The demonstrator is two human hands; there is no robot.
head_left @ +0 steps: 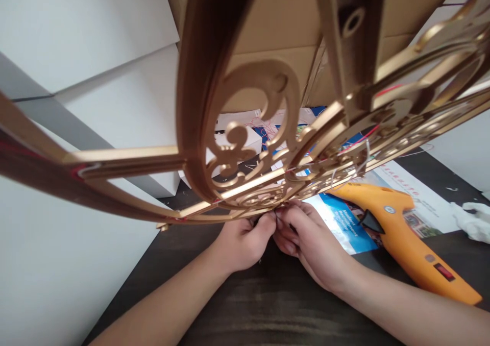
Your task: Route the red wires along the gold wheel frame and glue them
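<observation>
Beneath the gold scrollwork frame [358, 70], tilted over the dark table [245, 305], my left hand [247, 241] and right hand [306, 233] meet, fingertips pinched; I can't tell on what. The orange glue gun [401, 239] lies right, presumably for easy reach.

Frame [197, 91] above hands [248, 241], glue gun [400, 233] right

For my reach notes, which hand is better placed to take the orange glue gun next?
Probably the right hand: the orange glue gun lies on that side, while the left hand is farther away.
</observation>
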